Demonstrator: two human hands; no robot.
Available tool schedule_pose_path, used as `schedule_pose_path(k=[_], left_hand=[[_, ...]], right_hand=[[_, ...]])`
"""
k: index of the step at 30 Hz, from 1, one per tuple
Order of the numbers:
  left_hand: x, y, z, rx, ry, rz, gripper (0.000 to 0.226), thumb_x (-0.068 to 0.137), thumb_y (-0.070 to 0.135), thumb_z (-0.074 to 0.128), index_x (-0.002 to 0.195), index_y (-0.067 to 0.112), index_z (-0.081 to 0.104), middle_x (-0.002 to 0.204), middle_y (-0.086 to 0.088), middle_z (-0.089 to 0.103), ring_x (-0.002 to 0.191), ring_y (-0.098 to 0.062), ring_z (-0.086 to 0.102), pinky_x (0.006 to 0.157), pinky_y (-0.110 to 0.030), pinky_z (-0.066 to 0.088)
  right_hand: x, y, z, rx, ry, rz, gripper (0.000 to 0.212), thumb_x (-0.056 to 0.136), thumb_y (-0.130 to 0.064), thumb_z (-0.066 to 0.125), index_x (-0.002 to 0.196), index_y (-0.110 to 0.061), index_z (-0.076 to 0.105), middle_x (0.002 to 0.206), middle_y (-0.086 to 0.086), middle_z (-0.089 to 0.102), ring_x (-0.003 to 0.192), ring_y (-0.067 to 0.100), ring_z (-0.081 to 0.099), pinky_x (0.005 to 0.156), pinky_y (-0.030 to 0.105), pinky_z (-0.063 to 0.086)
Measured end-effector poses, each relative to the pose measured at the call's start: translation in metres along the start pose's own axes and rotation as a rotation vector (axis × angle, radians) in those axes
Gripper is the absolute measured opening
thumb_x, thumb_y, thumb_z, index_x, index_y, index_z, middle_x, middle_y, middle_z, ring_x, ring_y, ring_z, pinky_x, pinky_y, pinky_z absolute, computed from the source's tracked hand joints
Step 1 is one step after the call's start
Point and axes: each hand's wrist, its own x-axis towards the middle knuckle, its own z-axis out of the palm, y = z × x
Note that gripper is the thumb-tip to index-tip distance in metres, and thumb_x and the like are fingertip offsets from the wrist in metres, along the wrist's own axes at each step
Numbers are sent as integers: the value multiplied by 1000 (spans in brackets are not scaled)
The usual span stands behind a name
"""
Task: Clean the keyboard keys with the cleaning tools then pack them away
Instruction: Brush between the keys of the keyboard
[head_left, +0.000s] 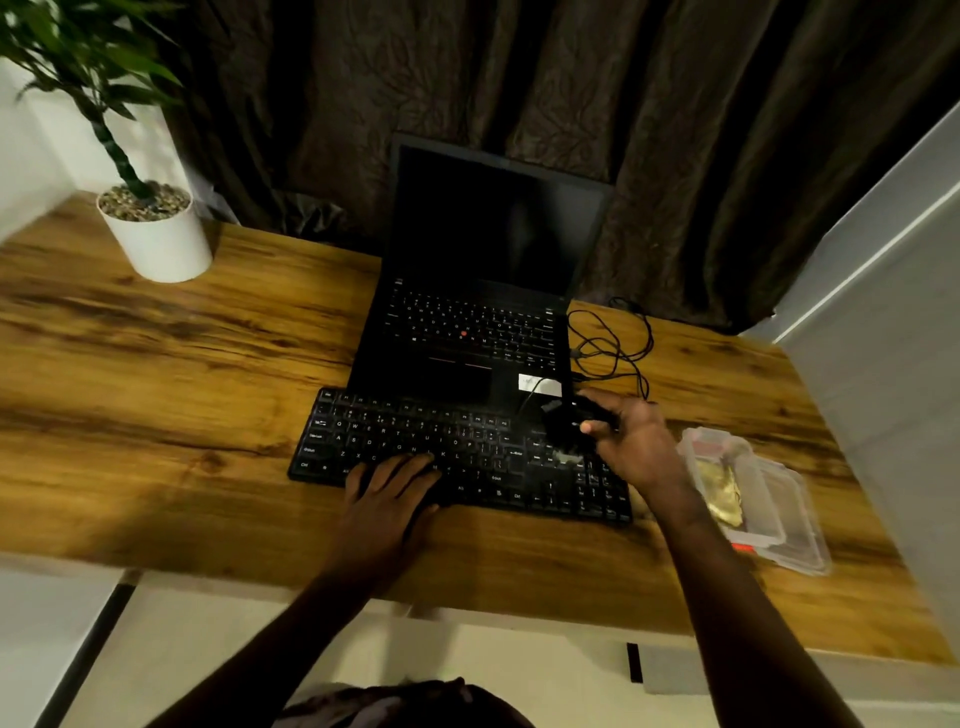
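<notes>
- Plant pot (156, 244), white, far left on the wooden desk (156, 364); not part of the job.
- Keyboard (395, 431), black, lies near centre, long axis left to right, just in front of the open laptop (467, 332).
- Left hand (389, 493) rests flat on the near middle keys, fingers straight, gripping nothing; it looks to be steadying the board.
- Right hand (631, 441) is clenched round a black cleaning tool (563, 423), pale tip down over the right-hand keys. Tool type too dark to tell.
- Judgement: most keys lie left of the tool, so strokes should run leftward along the long axis.
- Loose cable (613, 343) coils beyond the right hand.
- Clear case (779, 499) holding a yellow cloth (724, 493) sits just right of the keyboard, nearest the right hand for packing.
</notes>
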Motion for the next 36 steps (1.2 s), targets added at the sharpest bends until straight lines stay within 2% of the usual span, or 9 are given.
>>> schedule_pose_path(k=[3, 8, 11, 13, 17, 21, 26, 30, 36], left_hand=[[-1, 0, -1, -11, 27, 10, 43, 96, 46, 40, 130, 25, 58, 141, 3, 53, 130, -18, 42, 109, -49, 22], [0, 1, -2, -2, 26, 16, 43, 95, 45, 40, 129, 25, 58, 140, 4, 54, 129, -17, 42, 108, -47, 20], [0, 1, -2, 0, 6, 10, 43, 97, 46, 38, 130, 27, 56, 142, 5, 52, 131, -18, 42, 109, -47, 19], [0, 0, -2, -8, 6, 6, 43, 97, 46, 38, 130, 26, 57, 141, 5, 52, 130, -18, 42, 108, -48, 19], [0, -1, -1, -3, 11, 12, 44, 97, 47, 38, 129, 25, 59, 141, 4, 53, 130, -18, 43, 108, -48, 22], [0, 0, -1, -25, 29, 21, 43, 98, 45, 37, 130, 24, 58, 141, 3, 53, 131, -19, 43, 109, -49, 22], [-1, -1, 0, -24, 24, 28, 43, 98, 45, 39, 130, 25, 58, 143, 5, 51, 131, -19, 44, 108, -49, 24], [0, -1, 0, -17, 26, 24, 43, 98, 45, 39, 130, 24, 59, 142, 4, 52, 130, -19, 44, 108, -49, 24], [0, -1, 1, -22, 38, 20, 45, 98, 46, 37, 128, 24, 60, 141, 4, 53, 130, -20, 45, 108, -50, 25]], right_hand=[[4, -12, 14, 27, -31, -32, 53, 85, -9, 70, 129, -36, 59, 129, 0, 63, 109, 16, 62, 85, 24, 56], [0, -5, 1, 60, -9, -5, 47, 87, -7, 68, 129, -28, 61, 122, 2, 66, 80, 5, 63, 59, 12, 51], [-5, 5, -10, -8, 19, 10, 49, 86, -8, 69, 129, -31, 60, 123, 3, 66, 94, 11, 64, 77, 29, 58], [-7, 2, -9, -61, 19, 1, 49, 87, -7, 68, 130, -28, 60, 123, 3, 67, 101, 13, 61, 84, 24, 51], [-6, -15, 10, -70, -39, -24, 53, 87, -4, 66, 133, -29, 58, 132, 4, 60, 84, 8, 61, 58, 8, 44], [-8, -11, 12, 38, -37, -11, 53, 86, 0, 66, 132, -26, 59, 131, 8, 60, 67, -4, 59, 46, 10, 46], [-15, 2, -10, 8, 55, 9, 54, 85, -2, 69, 130, -32, 58, 123, 7, 66, 89, 13, 65, 65, 17, 55], [-16, -5, 0, -49, 69, 1, 50, 88, -7, 66, 130, -32, 59, 118, 2, 66, 85, 9, 59, 64, -2, 39], [-22, -13, 4, 113, 90, -57, 44, 89, -4, 65, 130, -20, 60, 113, -11, 58, 108, 7, 57, 74, -9, 35]])
